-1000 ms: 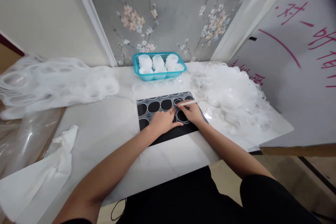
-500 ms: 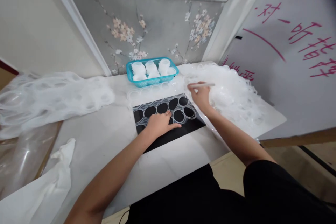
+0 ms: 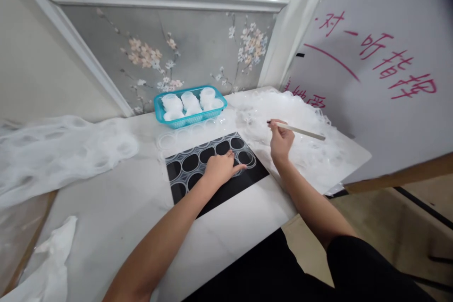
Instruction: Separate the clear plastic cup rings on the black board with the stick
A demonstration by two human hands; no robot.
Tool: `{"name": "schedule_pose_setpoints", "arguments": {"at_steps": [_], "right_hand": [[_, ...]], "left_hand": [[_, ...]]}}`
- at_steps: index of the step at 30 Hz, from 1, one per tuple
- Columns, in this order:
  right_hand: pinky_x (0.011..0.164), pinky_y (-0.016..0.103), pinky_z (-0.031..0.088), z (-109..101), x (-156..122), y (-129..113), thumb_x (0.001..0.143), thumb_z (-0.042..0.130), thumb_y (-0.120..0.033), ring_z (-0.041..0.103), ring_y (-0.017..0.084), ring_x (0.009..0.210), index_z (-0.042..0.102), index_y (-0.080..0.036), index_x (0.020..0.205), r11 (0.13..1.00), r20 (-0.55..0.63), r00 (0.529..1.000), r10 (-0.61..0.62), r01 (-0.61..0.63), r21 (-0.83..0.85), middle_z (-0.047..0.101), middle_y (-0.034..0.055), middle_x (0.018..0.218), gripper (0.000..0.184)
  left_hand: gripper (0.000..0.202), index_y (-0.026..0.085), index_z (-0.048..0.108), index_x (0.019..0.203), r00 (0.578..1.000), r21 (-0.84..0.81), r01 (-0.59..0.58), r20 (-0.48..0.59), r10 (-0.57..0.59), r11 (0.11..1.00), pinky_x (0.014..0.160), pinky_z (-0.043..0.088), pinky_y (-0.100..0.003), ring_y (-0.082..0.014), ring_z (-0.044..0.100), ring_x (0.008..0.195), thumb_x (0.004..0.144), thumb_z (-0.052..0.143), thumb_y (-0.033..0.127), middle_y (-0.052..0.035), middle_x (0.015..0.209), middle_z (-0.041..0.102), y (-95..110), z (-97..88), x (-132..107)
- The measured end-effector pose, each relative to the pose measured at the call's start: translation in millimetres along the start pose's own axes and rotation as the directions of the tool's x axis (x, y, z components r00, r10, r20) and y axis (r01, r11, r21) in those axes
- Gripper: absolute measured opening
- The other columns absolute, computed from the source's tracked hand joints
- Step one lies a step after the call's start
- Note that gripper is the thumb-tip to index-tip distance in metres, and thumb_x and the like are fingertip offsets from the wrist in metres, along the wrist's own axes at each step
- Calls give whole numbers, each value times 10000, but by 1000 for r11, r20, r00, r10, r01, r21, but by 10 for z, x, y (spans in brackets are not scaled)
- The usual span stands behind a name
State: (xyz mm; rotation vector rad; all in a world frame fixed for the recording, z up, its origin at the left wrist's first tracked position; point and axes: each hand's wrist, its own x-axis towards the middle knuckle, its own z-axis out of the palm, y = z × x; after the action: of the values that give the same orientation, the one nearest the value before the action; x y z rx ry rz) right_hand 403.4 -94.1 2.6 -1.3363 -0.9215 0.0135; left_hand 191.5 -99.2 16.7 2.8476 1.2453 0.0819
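Note:
My left hand (image 3: 221,168) lies with fingers stretched out on a clear plastic sheet (image 3: 190,163) with rows of round holes. The sheet rests on a black mat (image 3: 244,178), and the hand hides part of both. My right hand (image 3: 282,143) pinches a slim, pale, pen-like tool (image 3: 304,131) with a dark tip. It is held above the near left side of a heap of translucent white plastic (image 3: 300,113), apart from the mat. Behind the mat, a turquoise basket (image 3: 172,124) holds several stacks of white translucent discs (image 3: 191,102).
More translucent sheets with round holes (image 3: 71,151) lie at the table's left. Crumpled white material (image 3: 58,250) sits at the front left. A wall with a framed floral panel (image 3: 198,42) rises behind the table (image 3: 106,217); a whiteboard (image 3: 385,127) with red writing stands right.
My right hand has drawn away from the mat's far right corner toward the white heap, tool still pinched. My left hand stays on the sheet. The view has shifted a little to the right.

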Motion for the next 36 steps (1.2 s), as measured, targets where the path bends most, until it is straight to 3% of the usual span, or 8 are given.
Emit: {"name": "schedule_pose_setpoints", "arguments": {"at_steps": [3, 10, 20, 27, 29, 32, 33, 36], "right_hand": [[855, 332, 492, -15, -82, -12, 861, 531, -365, 665, 224, 918, 703, -157, 780, 997, 246, 969, -26, 41, -58, 722, 83, 941, 282], [766, 319, 530, 168, -327, -54, 816, 571, -344, 693, 223, 838, 719, -187, 795, 998, 711, 702, 47, 2, -68, 744, 48, 903, 217], [829, 318, 502, 159, -327, -35, 851, 541, -300, 684, 213, 883, 723, -190, 824, 990, 766, 642, -6, 112, -87, 739, 39, 946, 214], [921, 411, 419, 254, -414, -108, 819, 538, -142, 589, 284, 1057, 721, -210, 960, 780, 802, 589, -100, 546, -305, 735, 89, 957, 241], [917, 421, 413, 314, -149, -142, 786, 547, -98, 594, 292, 1035, 717, -180, 952, 744, 769, 632, -92, 557, -369, 725, 122, 921, 251], [863, 412, 447, 357, 446, -238, 869, 447, -163, 632, 266, 906, 701, -142, 859, 828, 401, 906, -134, 325, -457, 711, 125, 861, 255], [854, 390, 460, 356, 619, -293, 883, 444, -207, 639, 243, 889, 688, -146, 871, 888, 247, 954, -170, 257, -381, 709, 106, 881, 252], [783, 342, 505, 351, 828, -548, 857, 512, -321, 658, 199, 815, 662, -153, 845, 990, 86, 988, -130, 133, -37, 700, 55, 810, 225]], "left_hand": [[681, 145, 578, 1239, 1000, 9, -19, -2, 19, 1000, 683, 512, -367, -294, 672, 897, 877, 324, 662, -156, 1317, 556, -11, 18, -11], [712, 150, 493, 1324, 999, 25, -15, 36, 14, 1000, 701, 513, -380, -307, 660, 938, 871, 322, 671, -172, 1366, 505, 9, 20, -34], [704, 121, 525, 1286, 999, 19, -33, -10, 33, 999, 661, 522, -378, -291, 670, 894, 869, 356, 662, -142, 1349, 531, -3, 38, -31], [814, 97, 524, 1279, 999, 10, -46, -13, 47, 999, 663, 514, -364, -298, 671, 854, 798, 395, 741, -183, 1275, 581, 1, 45, -50], [859, 103, 542, 1264, 999, 3, -47, -4, 47, 999, 683, 515, -361, -304, 669, 871, 763, 385, 783, -188, 1269, 584, 4, 50, -62], [890, 124, 546, 1276, 999, -21, -35, 24, 36, 999, 718, 517, -369, -313, 660, 925, 740, 369, 812, -181, 1347, 521, -3, 42, -68], [881, 134, 546, 1281, 999, -41, -30, 39, 32, 999, 729, 517, -374, -314, 657, 942, 742, 371, 809, -173, 1361, 511, -14, 26, -63], [747, 210, 588, 1245, 993, -163, -17, 111, 36, 987, 782, 508, -367, -294, 647, 988, 785, 384, 762, -106, 1262, 611, -107, -108, -39]]}}
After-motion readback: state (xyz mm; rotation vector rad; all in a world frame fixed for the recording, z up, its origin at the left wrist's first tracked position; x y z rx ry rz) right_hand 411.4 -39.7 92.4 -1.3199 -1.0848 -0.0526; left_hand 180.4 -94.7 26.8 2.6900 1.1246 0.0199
